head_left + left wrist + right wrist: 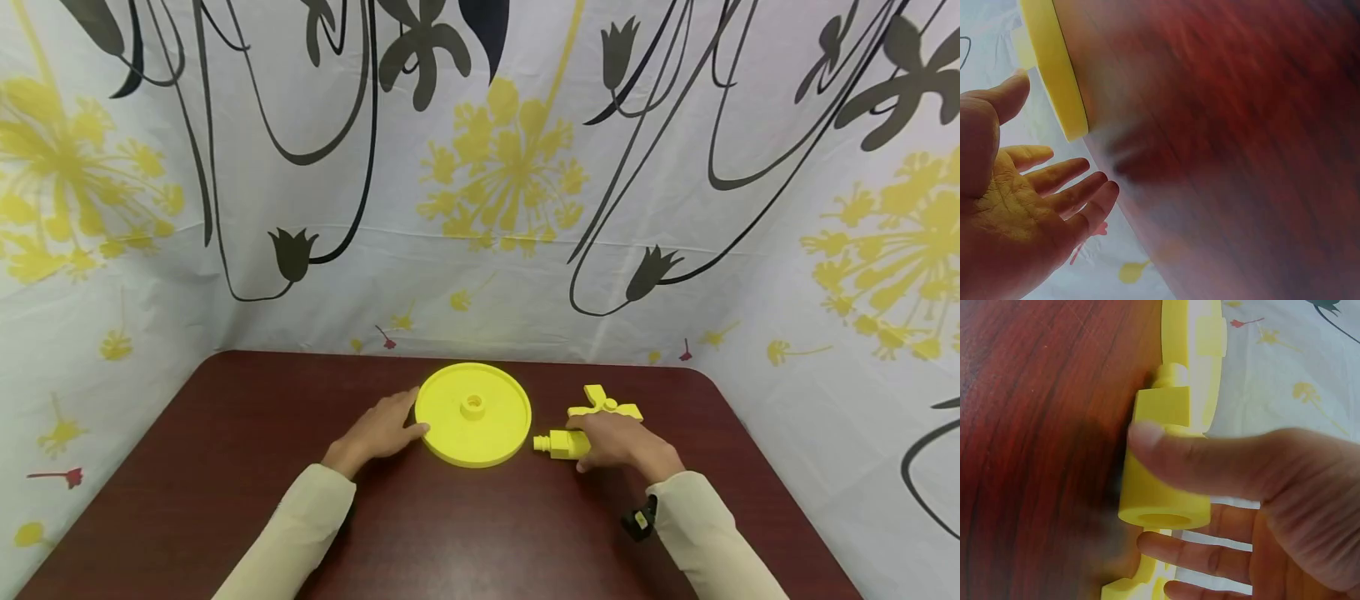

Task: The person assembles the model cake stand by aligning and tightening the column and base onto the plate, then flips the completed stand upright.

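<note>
Right hand (621, 443) pinching a yellow shaft (562, 445), right of centre in head view: faceted collar, narrow tip pointing left, round hollow at other end. Left hand (381, 427) loose, thumb at the rim of a yellow disc (450, 429), frame centre; raised edge, hollow hub. Three-armed yellow spinner (611, 405) just above right hand.

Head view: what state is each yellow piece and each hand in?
Yellow round disc: flat, hub up.
Yellow necked cylinder: on its side, neck toward the disc.
Yellow three-armed piece: partly hidden.
Left hand: open, at the disc's edge.
Right hand: gripping the cylinder.
</note>
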Demonstrator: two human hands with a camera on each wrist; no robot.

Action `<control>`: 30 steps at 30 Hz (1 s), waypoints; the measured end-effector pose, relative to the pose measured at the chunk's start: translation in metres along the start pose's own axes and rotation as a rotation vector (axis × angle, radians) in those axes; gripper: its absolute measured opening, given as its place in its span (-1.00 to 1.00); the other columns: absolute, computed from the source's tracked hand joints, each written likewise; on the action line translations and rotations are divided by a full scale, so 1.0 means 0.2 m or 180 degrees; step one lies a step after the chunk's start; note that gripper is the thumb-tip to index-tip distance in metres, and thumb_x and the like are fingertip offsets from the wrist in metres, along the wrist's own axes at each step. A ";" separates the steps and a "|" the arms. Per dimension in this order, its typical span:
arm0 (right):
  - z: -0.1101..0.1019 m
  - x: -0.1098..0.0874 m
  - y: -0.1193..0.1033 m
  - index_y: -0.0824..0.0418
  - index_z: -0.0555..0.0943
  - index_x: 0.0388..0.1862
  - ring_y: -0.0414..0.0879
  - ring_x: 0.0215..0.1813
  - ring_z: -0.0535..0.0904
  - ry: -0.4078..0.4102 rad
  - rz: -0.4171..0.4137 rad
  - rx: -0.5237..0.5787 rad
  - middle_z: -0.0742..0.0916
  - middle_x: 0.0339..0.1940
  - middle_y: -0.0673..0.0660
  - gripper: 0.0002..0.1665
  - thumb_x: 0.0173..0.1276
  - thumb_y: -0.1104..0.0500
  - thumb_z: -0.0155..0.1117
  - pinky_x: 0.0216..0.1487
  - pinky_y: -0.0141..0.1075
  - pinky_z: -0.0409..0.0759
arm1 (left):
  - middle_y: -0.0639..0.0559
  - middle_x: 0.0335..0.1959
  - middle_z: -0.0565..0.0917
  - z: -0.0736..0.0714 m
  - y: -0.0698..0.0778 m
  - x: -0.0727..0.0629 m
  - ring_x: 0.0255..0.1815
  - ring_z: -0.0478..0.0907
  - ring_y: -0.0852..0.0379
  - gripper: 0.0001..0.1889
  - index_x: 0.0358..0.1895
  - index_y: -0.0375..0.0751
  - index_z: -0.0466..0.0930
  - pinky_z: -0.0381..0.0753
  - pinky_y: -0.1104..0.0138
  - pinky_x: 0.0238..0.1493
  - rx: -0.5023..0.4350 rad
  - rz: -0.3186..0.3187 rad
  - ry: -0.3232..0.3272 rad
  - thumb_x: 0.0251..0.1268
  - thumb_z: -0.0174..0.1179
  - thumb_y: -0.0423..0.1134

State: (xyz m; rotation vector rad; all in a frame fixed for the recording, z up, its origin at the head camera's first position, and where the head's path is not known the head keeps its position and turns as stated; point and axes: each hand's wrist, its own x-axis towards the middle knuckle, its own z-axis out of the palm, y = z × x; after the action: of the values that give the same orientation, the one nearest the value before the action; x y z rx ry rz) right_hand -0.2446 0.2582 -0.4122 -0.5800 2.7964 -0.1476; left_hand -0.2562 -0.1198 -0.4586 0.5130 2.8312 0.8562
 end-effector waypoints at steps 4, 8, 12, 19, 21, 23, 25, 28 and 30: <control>0.01 0.01 0.01 0.16 0.65 0.06 -0.10 -0.22 0.51 0.0074 -0.0075 0.0061 0.69 -0.15 -0.03 -0.48 0.09 0.16 0.56 -0.11 -0.11 0.52 | -0.25 0.49 0.28 0.02 0.01 0.01 0.48 0.25 -0.22 -0.20 0.57 -0.26 0.03 0.31 -0.10 0.37 -0.0083 0.0037 0.0007 0.44 0.19 -0.05; 0.00 0.01 0.03 0.16 0.64 0.05 -0.13 -0.31 0.44 0.0141 -0.0159 0.0168 0.62 -0.29 -0.07 -0.56 0.17 0.17 0.49 -0.22 -0.19 0.46 | -0.25 0.49 0.29 0.03 0.02 0.02 0.48 0.26 -0.21 -0.19 0.57 -0.29 0.02 0.33 -0.07 0.37 -0.0101 0.0004 -0.0010 0.43 0.20 -0.06; -0.02 0.03 0.05 0.14 0.62 0.08 -0.14 -0.33 0.44 0.0369 -0.0144 0.0339 0.59 -0.32 -0.07 -0.58 0.24 0.12 0.45 -0.26 -0.22 0.44 | -0.26 0.48 0.29 0.03 0.03 0.02 0.47 0.28 -0.21 -0.18 0.57 -0.32 0.02 0.35 -0.07 0.35 -0.0079 -0.0041 -0.0020 0.42 0.21 -0.06; -0.05 0.10 0.00 0.16 0.54 0.21 -0.10 -0.25 0.49 0.0933 -0.0253 0.0548 0.65 -0.16 -0.01 -0.46 0.30 0.05 0.43 -0.19 -0.21 0.47 | -0.27 0.47 0.31 0.03 0.02 0.02 0.46 0.27 -0.24 -0.20 0.55 -0.35 0.05 0.35 -0.08 0.34 0.0002 -0.0071 -0.0050 0.43 0.20 -0.04; -0.05 0.12 -0.03 0.15 0.51 0.22 -0.11 -0.28 0.49 0.1002 -0.0246 0.0683 0.65 -0.18 -0.02 -0.46 0.32 0.04 0.41 -0.21 -0.22 0.46 | -0.27 0.47 0.32 0.03 0.01 0.02 0.46 0.26 -0.26 -0.21 0.55 -0.34 0.06 0.33 -0.11 0.34 0.0038 -0.0069 -0.0043 0.43 0.20 -0.04; -0.05 0.16 -0.07 0.14 0.50 0.20 -0.12 -0.31 0.48 0.1046 -0.0250 0.0850 0.64 -0.22 -0.01 -0.50 0.34 0.05 0.40 -0.23 -0.23 0.45 | -0.27 0.46 0.34 0.03 0.01 0.02 0.45 0.26 -0.28 -0.22 0.54 -0.34 0.09 0.31 -0.14 0.34 0.0092 -0.0077 -0.0035 0.43 0.20 -0.04; -0.04 0.18 -0.10 0.15 0.49 0.19 -0.13 -0.32 0.47 0.1090 -0.0267 0.0963 0.64 -0.21 0.00 -0.51 0.36 0.06 0.38 -0.24 -0.23 0.46 | -0.28 0.45 0.34 0.03 0.02 0.02 0.45 0.25 -0.31 -0.24 0.53 -0.37 0.11 0.29 -0.17 0.34 0.0159 -0.0095 -0.0043 0.44 0.18 -0.04; -0.03 0.22 -0.15 0.20 0.50 0.23 -0.10 -0.24 0.51 0.1155 -0.0266 0.1056 0.67 -0.08 0.07 -0.50 0.38 0.08 0.36 -0.17 -0.22 0.50 | -0.31 0.45 0.33 0.03 0.03 0.02 0.44 0.25 -0.33 -0.26 0.50 -0.41 0.15 0.29 -0.18 0.33 0.0241 -0.0099 -0.0086 0.45 0.16 -0.03; -0.02 0.24 -0.19 0.23 0.49 0.28 -0.08 -0.12 0.56 0.1201 -0.0253 0.1059 0.67 0.06 0.13 -0.46 0.39 0.08 0.35 -0.08 -0.18 0.55 | -0.32 0.45 0.33 0.03 0.04 0.02 0.44 0.25 -0.34 -0.26 0.50 -0.42 0.15 0.29 -0.18 0.33 0.0292 -0.0104 -0.0126 0.47 0.15 -0.03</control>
State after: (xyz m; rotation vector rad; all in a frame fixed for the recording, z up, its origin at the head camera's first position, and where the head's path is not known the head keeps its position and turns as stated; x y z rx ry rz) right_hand -0.2742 0.2043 -0.4141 -0.6328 3.0008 -0.7982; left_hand -0.2568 -0.1084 -0.4600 0.4880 2.8447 0.7053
